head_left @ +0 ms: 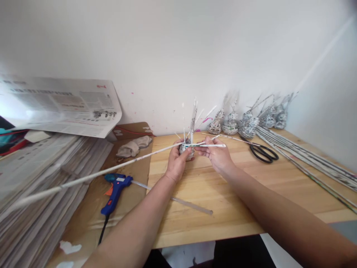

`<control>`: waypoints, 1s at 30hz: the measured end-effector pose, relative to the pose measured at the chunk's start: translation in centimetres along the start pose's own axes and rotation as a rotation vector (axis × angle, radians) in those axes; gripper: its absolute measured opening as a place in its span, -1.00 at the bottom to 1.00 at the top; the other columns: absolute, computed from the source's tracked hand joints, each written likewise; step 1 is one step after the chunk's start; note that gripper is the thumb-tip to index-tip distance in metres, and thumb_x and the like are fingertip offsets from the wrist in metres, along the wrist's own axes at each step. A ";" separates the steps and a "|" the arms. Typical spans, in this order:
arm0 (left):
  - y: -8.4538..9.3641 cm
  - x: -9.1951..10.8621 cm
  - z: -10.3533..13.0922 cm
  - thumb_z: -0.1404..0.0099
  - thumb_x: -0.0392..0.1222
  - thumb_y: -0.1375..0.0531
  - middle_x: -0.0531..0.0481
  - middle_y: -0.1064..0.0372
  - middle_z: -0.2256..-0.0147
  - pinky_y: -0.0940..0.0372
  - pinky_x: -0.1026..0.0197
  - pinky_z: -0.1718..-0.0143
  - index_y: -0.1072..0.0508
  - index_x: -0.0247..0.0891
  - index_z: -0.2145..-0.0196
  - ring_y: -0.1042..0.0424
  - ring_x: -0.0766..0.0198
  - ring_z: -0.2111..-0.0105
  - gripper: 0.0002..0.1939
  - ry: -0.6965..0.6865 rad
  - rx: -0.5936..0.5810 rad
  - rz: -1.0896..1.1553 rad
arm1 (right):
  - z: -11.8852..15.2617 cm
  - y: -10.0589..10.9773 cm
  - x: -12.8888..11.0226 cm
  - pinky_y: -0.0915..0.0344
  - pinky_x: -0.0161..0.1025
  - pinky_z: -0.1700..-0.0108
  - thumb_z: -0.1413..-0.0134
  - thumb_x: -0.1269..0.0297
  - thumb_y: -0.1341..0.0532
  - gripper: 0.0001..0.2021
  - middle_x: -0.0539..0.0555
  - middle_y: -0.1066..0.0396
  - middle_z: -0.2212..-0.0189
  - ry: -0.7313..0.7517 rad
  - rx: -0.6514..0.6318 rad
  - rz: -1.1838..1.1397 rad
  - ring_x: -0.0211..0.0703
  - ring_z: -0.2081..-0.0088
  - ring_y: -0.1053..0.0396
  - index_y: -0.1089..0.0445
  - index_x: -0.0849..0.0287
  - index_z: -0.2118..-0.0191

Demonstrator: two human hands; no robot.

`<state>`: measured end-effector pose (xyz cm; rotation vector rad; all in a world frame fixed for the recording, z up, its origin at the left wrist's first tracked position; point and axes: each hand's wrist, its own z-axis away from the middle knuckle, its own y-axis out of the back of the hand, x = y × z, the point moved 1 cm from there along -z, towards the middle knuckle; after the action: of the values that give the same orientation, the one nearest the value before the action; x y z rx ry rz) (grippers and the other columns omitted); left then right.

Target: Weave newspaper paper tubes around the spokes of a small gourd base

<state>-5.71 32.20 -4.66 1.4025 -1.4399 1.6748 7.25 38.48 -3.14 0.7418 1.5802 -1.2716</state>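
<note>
Near the middle of the wooden table (192,201), my left hand (176,162) is wrapped round a small woven newspaper piece (185,149). Several thin paper strips stick up and outward from its top. One long paper tube (92,178) runs from the piece far to the left, over the glue gun. My right hand (216,150), on the piece's right side, pinches a white paper tube (210,145) between its fingers. Its fingertips are close to the weave; whether they touch it I cannot tell.
A blue glue gun (115,193) with a clear glue stick lies left on cardboard, beside stacked newspapers (75,186) and a crumpled cloth (134,146). Black scissors (263,152), loose paper tubes (306,158) and several gourd-shaped woven pieces (230,123) lie right, along the wall.
</note>
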 end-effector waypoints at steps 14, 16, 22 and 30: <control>-0.1 0.1 -0.1 -0.12 0.10 -0.34 0.00 -0.44 0.24 -0.42 0.24 0.39 -0.44 -0.21 0.06 -0.44 0.28 0.33 -0.50 0.029 0.031 0.133 | 0.0 0.2 0.3 -0.48 -0.24 0.37 0.10 -0.11 -0.42 -0.54 0.07 -0.55 0.41 0.012 -0.004 0.066 -0.15 0.42 -0.55 -0.30 0.15 0.35; -0.1 0.1 -0.1 -0.09 0.08 -0.36 0.01 -0.45 0.26 -0.42 0.23 0.38 -0.45 -0.22 0.08 -0.45 0.29 0.35 -0.50 0.047 0.070 0.160 | 0.0 0.2 0.4 -0.48 -0.24 0.36 0.06 -0.11 -0.40 -0.56 0.05 -0.53 0.42 0.019 -0.018 0.083 -0.15 0.42 -0.55 -0.29 0.14 0.34; -0.1 0.0 -0.1 -0.02 -0.04 -0.41 0.01 -0.44 0.26 -0.35 0.30 0.45 -0.44 -0.24 0.07 -0.39 0.33 0.40 -0.47 0.012 0.069 0.069 | -0.4 0.5 0.7 -0.44 -0.23 0.44 0.08 -0.13 -0.39 -0.56 0.02 -0.52 0.45 0.019 -0.004 0.165 -0.19 0.51 -0.49 -0.28 0.13 0.36; 0.7 -0.4 -0.5 -0.19 -0.10 -0.29 -0.07 -0.43 0.09 -0.40 0.24 0.22 -0.41 -0.18 0.01 -0.42 0.28 0.23 -0.59 -0.178 0.089 -0.106 | 1.1 0.1 -0.6 -0.05 -0.31 0.62 -0.03 -0.23 -0.25 -0.43 -0.08 -0.13 0.77 0.150 -0.066 0.675 -0.32 0.69 -0.11 -0.12 0.12 0.68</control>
<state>-6.35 32.51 -5.20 1.6839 -1.3720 1.5991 7.86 37.51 -2.61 1.2193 1.3057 -0.6765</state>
